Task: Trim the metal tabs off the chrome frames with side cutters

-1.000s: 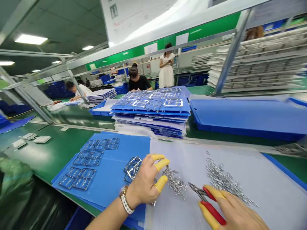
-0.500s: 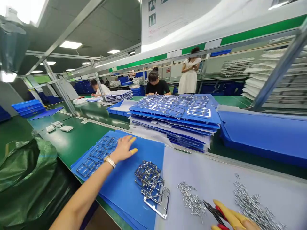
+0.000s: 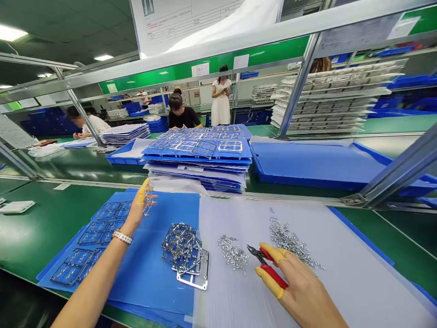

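Note:
My left hand (image 3: 135, 209), with yellow finger cots, is raised over the blue sheet (image 3: 146, 278) and grips a small shiny metal frame (image 3: 148, 200), seen nearly edge-on. Beneath and left of it, several flat metal frames (image 3: 97, 232) lie in rows. A tangled heap of emptier metal frames (image 3: 184, 248) sits on the sheet's right side. In my right hand (image 3: 303, 284), also wearing yellow finger cots, are red-handled cutting nippers (image 3: 271, 269), held above the white sheet (image 3: 235, 300). Their tips point at a small pile of tiny silver pieces (image 3: 232, 254); a larger pile (image 3: 290, 239) lies behind.
Beyond a metal rail stands a tall stack of blue sheets with frames (image 3: 198, 157). Right of it is a large blue tray (image 3: 307, 161). A slanted metal post (image 3: 403, 164) rises at the right. White blocks (image 3: 17, 207) lie at far left. Several people are in the background.
The view has turned to the right. My left hand was empty with spread fingers over the frames; now it has picked up a metal frame. My right hand still holds the nippers.

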Demonstrator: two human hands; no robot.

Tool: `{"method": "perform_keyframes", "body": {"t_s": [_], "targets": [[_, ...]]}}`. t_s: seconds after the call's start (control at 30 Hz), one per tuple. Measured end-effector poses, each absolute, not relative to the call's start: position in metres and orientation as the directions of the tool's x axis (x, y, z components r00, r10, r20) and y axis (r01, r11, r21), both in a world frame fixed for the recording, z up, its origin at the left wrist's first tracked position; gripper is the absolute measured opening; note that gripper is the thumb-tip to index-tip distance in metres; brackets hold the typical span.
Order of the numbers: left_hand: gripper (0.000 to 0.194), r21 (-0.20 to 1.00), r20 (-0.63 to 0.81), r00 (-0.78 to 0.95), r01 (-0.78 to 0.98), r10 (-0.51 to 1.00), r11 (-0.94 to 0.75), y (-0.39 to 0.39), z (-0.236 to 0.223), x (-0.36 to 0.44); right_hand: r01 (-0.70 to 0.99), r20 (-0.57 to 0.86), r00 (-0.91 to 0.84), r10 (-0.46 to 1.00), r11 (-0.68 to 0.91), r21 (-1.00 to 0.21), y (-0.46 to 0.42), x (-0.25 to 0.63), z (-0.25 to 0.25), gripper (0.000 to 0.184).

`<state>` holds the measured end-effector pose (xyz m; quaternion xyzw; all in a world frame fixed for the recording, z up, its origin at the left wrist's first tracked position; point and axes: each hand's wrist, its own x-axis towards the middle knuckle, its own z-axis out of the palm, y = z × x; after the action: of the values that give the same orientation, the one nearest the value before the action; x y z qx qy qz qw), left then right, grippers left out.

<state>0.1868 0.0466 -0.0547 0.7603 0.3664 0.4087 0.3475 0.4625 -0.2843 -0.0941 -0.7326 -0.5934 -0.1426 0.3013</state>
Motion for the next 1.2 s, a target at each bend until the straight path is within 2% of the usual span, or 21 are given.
{"method": "perform_keyframes", "body": {"t_s": [0.03,0.07,0.1,0.13,0.23,0.33,0.43,0.53,0.73,1.03,1.2], "targets": [[0.068,0.949,0.3,0.421,-0.042,0.856,-0.312,0.028,-0.044,0.197,0.957,0.571,0.247,0.783,-0.104,-0.271,-0.282,0.461,-0.093,0.037],[0.068,0.951,0.237,0.498,-0.296,0.834,-0.093,0.007,-0.034,0.209,0.96,0.578,0.236,0.782,-0.094,-0.265,-0.279,0.458,-0.092,0.036],[0.068,0.893,0.197,0.58,-0.438,0.791,0.099,-0.014,-0.026,0.223,0.963,0.588,0.222,0.778,-0.083,-0.255,-0.276,0.456,-0.09,0.036],[0.067,0.826,0.172,0.655,-0.503,0.736,0.255,-0.035,-0.021,0.238,0.968,0.6,0.206,0.773,-0.071,-0.241,-0.273,0.453,-0.087,0.036],[0.075,0.685,0.086,0.827,-0.454,0.556,0.569,-0.083,-0.022,0.282,0.985,0.646,0.14,0.75,-0.039,-0.168,-0.269,0.443,-0.076,0.036],[0.077,0.606,-0.024,0.904,-0.326,0.426,0.726,-0.106,-0.042,0.316,0.991,0.657,0.126,0.743,-0.065,-0.117,-0.269,0.433,-0.061,0.035],[0.072,0.585,-0.147,0.935,-0.182,0.324,0.79,-0.115,-0.063,0.333,0.985,0.644,0.173,0.746,-0.13,-0.114,-0.269,0.425,-0.053,0.037],[0.071,0.583,-0.22,0.936,-0.099,0.274,0.806,-0.118,-0.078,0.337,0.984,0.612,0.171,0.772,-0.17,-0.061,-0.266,0.421,-0.054,0.041],[0.071,0.541,-0.242,0.931,-0.104,0.273,0.835,-0.118,-0.087,0.338,0.989,0.573,0.14,0.808,-0.147,-0.033,-0.256,0.416,-0.06,0.036],[0.068,0.549,-0.261,0.924,-0.097,0.28,0.831,-0.116,-0.087,0.338,0.987,0.522,0.138,0.842,-0.159,-0.005,-0.25,0.417,-0.059,0.04],[0.067,0.589,-0.289,0.908,-0.082,0.305,0.804,-0.117,-0.089,0.339,0.985,0.515,0.133,0.847,-0.168,0.022,-0.25,0.416,-0.06,0.034]]}}
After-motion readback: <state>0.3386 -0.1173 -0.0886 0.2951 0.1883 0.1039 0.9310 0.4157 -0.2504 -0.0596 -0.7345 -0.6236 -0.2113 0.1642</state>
